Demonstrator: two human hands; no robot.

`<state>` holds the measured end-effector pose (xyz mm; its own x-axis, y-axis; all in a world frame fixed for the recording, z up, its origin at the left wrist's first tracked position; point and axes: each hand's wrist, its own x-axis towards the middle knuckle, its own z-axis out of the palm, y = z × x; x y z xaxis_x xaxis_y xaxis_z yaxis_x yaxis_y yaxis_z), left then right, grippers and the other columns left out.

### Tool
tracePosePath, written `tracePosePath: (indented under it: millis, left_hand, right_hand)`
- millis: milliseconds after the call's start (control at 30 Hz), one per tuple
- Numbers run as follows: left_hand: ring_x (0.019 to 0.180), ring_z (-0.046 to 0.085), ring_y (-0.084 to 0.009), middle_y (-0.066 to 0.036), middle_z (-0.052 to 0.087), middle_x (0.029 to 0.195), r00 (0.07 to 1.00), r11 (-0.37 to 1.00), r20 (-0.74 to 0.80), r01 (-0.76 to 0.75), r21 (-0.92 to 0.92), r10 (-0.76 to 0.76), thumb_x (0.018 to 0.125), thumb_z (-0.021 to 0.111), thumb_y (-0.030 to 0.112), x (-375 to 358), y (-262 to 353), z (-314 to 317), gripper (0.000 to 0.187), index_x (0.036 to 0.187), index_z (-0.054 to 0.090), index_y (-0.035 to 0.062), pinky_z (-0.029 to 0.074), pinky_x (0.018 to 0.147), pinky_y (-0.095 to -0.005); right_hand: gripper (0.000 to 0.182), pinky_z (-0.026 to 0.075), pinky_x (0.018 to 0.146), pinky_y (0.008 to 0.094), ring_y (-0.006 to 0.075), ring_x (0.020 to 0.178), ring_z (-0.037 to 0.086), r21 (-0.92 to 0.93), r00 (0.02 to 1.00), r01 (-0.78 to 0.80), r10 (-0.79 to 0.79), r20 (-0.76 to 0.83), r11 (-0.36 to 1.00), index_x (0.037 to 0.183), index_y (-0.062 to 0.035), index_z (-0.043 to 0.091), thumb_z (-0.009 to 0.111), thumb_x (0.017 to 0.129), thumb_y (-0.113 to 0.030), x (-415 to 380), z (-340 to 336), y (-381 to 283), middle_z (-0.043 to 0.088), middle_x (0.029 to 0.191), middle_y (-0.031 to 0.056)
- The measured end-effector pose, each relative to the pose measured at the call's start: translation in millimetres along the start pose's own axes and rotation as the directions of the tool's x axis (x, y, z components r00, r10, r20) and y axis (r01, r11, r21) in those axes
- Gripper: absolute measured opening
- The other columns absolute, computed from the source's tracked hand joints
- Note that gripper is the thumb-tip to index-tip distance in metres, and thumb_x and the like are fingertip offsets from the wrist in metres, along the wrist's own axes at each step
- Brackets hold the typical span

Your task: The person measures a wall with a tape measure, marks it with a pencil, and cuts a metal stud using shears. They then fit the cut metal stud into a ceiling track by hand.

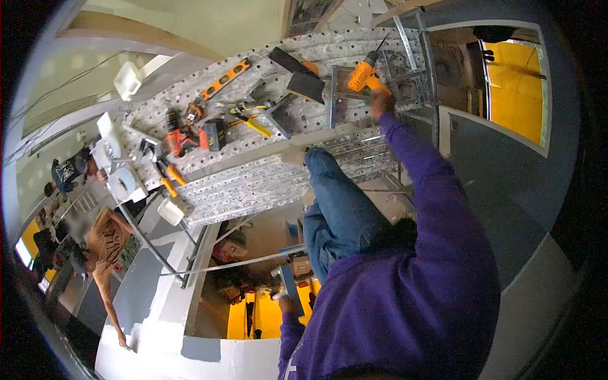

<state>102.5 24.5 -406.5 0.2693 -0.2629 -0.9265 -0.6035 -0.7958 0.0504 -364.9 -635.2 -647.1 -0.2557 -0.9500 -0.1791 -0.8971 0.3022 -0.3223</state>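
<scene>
My right hand (382, 103) is wrapped around the grip of an orange cordless drill (362, 75), with its long bit pointing up and away. The drill is above the far right part of a perforated metal scaffold platform (237, 179), near a metal frame piece (334, 95). Low on the other side, my left hand (287, 304) is closed around a short blue-grey piece that looks like a metal profile (290, 286). Part of that hand is hidden by the piece and my sleeve.
On the platform lie an orange level (226, 79), a red-black drill (183, 137), yellow-handled snips (251, 121), orange-handled pliers (168, 175) and dark blocks (306, 86). Scaffold poles (432, 85) border it. A co-worker (103, 244) reaches toward a white surface at left.
</scene>
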Motion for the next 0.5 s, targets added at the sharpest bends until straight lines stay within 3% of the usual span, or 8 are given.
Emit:
tracePosePath:
  millis: [33, 100, 167, 233, 300, 333, 367, 500]
  left_hand:
    - [0.073, 0.065, -0.0347, -0.016, 0.066, 0.073, 0.996, 0.999, 0.074, 0.045, 0.017, -0.046, 0.075, 0.069, 0.028, -8.8, 1.4, -0.1, 0.028, 0.087, 0.066, 0.0019, 0.050, 0.062, -0.0439]
    - [0.078, 0.066, -0.0353, -0.018, 0.066, 0.078, 0.981, 0.940, 0.120, 0.105, 0.325, -0.151, 0.072, 0.071, 0.027, -6.5, -13.2, 12.0, 0.030, 0.089, 0.065, 0.0026, 0.051, 0.065, -0.0449]
    - [0.079, 0.063, -0.0414, -0.024, 0.064, 0.082, 0.983, 0.959, 0.063, 0.154, 0.238, -0.174, 0.073, 0.065, 0.021, -3.6, 7.6, -4.1, 0.025, 0.087, 0.062, 0.0002, 0.051, 0.066, -0.0477]
    - [0.079, 0.062, -0.0448, -0.026, 0.064, 0.082, 0.995, 0.986, -0.003, 0.094, 0.138, -0.095, 0.073, 0.062, 0.013, -8.3, 22.0, -23.5, 0.019, 0.087, 0.057, 0.0007, 0.050, 0.067, -0.0493]
    - [0.077, 0.062, -0.0441, -0.023, 0.063, 0.078, 0.991, 0.931, 0.038, 0.105, 0.350, -0.126, 0.071, 0.065, 0.011, 7.4, -6.3, -18.0, 0.023, 0.090, 0.054, 0.0033, 0.050, 0.069, -0.0495]
    - [0.079, 0.062, -0.0440, -0.024, 0.063, 0.078, 0.952, 0.943, 0.002, 0.302, 0.138, -0.305, 0.072, 0.065, 0.013, 7.7, 12.6, -27.7, 0.025, 0.092, 0.053, 0.0035, 0.050, 0.071, -0.0501]
    - [0.080, 0.062, -0.0446, -0.024, 0.063, 0.080, 0.961, 0.957, -0.031, 0.276, 0.090, -0.274, 0.073, 0.065, 0.014, 9.2, -10.0, -19.8, 0.026, 0.094, 0.052, 0.0034, 0.049, 0.071, -0.0511]
    - [0.083, 0.061, -0.0449, -0.025, 0.063, 0.084, 0.966, 0.952, -0.085, 0.255, 0.169, -0.244, 0.073, 0.063, 0.013, -0.7, 34.4, -41.9, 0.025, 0.093, 0.052, 0.0027, 0.049, 0.073, -0.0515]
  right_hand:
    - [0.029, 0.051, 0.068, 0.0430, 0.0334, 0.081, 0.064, -0.105, 0.977, -0.097, 0.115, 0.178, 0.990, 0.101, -0.0043, 0.063, 0.056, 0.087, -0.028, 32.8, -56.0, -9.1, 0.065, 0.085, 0.0160]
    - [0.037, 0.050, 0.084, 0.0445, 0.0357, 0.096, 0.061, -0.413, 0.992, -0.113, 0.079, -0.098, 0.904, 0.115, -0.0063, 0.060, 0.055, 0.086, -0.029, 96.8, -66.8, 24.4, 0.064, 0.102, 0.0186]
    - [0.039, 0.049, 0.086, 0.0446, 0.0360, 0.100, 0.060, -0.484, 0.946, -0.231, 0.312, 0.093, 0.844, 0.118, -0.0050, 0.058, 0.055, 0.086, -0.027, 148.9, -74.1, 45.2, 0.062, 0.109, 0.0183]
    - [0.043, 0.048, 0.089, 0.0433, 0.0350, 0.108, 0.057, -0.628, 0.838, -0.122, 0.419, 0.350, 0.769, 0.120, -0.0030, 0.056, 0.056, 0.086, -0.028, 185.1, -58.3, 70.0, 0.058, 0.119, 0.0179]
    - [0.045, 0.046, 0.092, 0.0424, 0.0340, 0.112, 0.055, -0.699, 0.712, 0.047, 0.467, 0.524, 0.714, 0.123, -0.0025, 0.054, 0.056, 0.087, -0.029, 222.1, -41.4, 75.9, 0.055, 0.125, 0.0172]
    - [0.045, 0.044, 0.093, 0.0422, 0.0335, 0.113, 0.053, -0.702, 0.705, 0.090, 0.453, 0.546, 0.706, 0.124, -0.0030, 0.053, 0.055, 0.087, -0.029, 224.3, -36.4, 84.0, 0.055, 0.126, 0.0166]
    - [0.044, 0.043, 0.095, 0.0420, 0.0329, 0.115, 0.052, -0.703, 0.736, 0.110, 0.418, 0.533, 0.702, 0.124, -0.0035, 0.053, 0.054, 0.088, -0.029, 232.2, -28.7, 86.8, 0.054, 0.127, 0.0160]
    - [0.044, 0.037, 0.100, 0.0411, 0.0307, 0.119, 0.048, -0.633, 0.870, 0.101, 0.240, 0.430, 0.768, 0.128, -0.0057, 0.051, 0.050, 0.091, -0.030, 246.0, 0.9, 139.9, 0.051, 0.131, 0.0136]
